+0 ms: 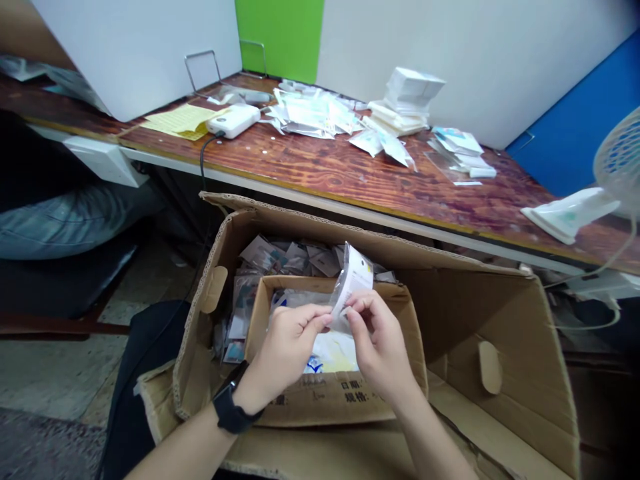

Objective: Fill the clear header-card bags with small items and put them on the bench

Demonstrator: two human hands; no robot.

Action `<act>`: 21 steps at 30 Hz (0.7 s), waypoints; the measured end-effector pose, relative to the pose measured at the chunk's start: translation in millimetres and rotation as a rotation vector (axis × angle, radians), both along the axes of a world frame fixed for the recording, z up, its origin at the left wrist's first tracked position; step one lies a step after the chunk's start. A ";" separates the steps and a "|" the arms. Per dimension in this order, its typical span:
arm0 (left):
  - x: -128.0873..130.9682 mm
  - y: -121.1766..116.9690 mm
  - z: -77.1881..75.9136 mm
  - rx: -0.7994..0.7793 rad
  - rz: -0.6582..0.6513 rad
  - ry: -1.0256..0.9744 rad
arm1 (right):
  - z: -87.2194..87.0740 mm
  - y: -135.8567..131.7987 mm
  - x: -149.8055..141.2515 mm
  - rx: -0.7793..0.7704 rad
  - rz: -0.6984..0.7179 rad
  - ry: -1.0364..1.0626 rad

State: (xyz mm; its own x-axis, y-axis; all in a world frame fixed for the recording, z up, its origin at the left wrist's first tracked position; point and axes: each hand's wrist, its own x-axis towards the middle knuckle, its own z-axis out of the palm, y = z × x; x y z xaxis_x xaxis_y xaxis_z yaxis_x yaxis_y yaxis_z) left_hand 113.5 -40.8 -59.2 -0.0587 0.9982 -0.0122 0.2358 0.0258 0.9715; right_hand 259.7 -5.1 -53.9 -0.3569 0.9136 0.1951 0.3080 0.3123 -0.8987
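Clear plastic packet [353, 283] with a white card inside is pinched between both hands, above a smaller inner carton [320, 400] nested in a cardboard box [500, 333]. The left hand [290, 343], a black watch [233, 407] on its wrist, closes its fingers [320, 319] narrowly on the packet's lower edge, and the right hand [377, 340] pinches it from the other side. Loose packets [280, 260] fill the box at eleven o'clock from the hands. Further off at twelve o'clock, a wooden worktop [320, 173] carries more packets [310, 113] and white cartons [413, 90]; a white fan [617, 167] stands at two o'clock, a seated person's denim knee [65, 223] at ten o'clock
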 end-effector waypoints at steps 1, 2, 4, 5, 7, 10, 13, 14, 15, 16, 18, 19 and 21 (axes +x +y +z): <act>0.4 0.2 -0.6 -0.018 0.003 -0.049 | 0.6 -0.4 -1.0 0.002 -0.012 0.013; 0.7 0.4 -0.8 -0.039 0.008 -0.098 | 1.2 -1.0 -1.8 -0.008 -0.028 0.023; 0.8 0.8 0.1 -0.076 0.026 -0.185 | 2.0 -2.0 -2.9 -0.040 -0.066 0.037; 0.3 1.0 1.1 -0.088 0.042 -0.217 | 2.4 -2.1 -2.9 -0.056 -0.092 0.047; -2.2 1.5 3.4 -0.093 0.106 -0.259 | 3.0 -0.2 -0.7 -0.086 -0.154 0.076; -9.3 1.2 5.0 -0.055 0.282 -0.312 | 1.5 10.7 11.0 -0.109 -0.285 0.130; -17.0 -1.4 3.3 0.012 0.396 -0.413 | -4.3 29.2 33.4 -0.098 -0.431 0.080; -19.1 -2.6 2.6 0.027 0.404 -0.443 | -6.7 35.4 41.9 -0.097 -0.473 0.008; -20.7 -3.7 2.0 0.034 0.404 -0.468 | -9.0 40.9 50.0 -0.099 -0.507 -0.086; -21.9 -4.5 1.7 0.033 0.401 -0.491 | -11.0 45.3 57.1 -0.102 -0.531 -0.185; -22.9 -4.9 2.1 0.023 0.393 -0.538 | -13.7 49.7 65.7 -0.101 -0.519 -0.360; -22.8 -4.5 2.7 0.013 0.388 -0.565 | -14.3 49.5 66.6 -0.103 -0.462 -0.424; -21.9 -2.9 4.6 -0.006 0.381 -0.617 | -14.4 45.5 62.0 -0.127 -0.245 -0.515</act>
State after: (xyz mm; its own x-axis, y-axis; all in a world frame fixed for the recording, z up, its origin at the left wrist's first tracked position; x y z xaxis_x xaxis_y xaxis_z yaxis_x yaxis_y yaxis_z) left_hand 91.7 -43.7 -54.6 -0.3836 0.9094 -0.1605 -0.3813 0.0023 0.9244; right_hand 321.7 40.4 -68.3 -0.1524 0.9862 -0.0639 0.7646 0.0767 -0.6399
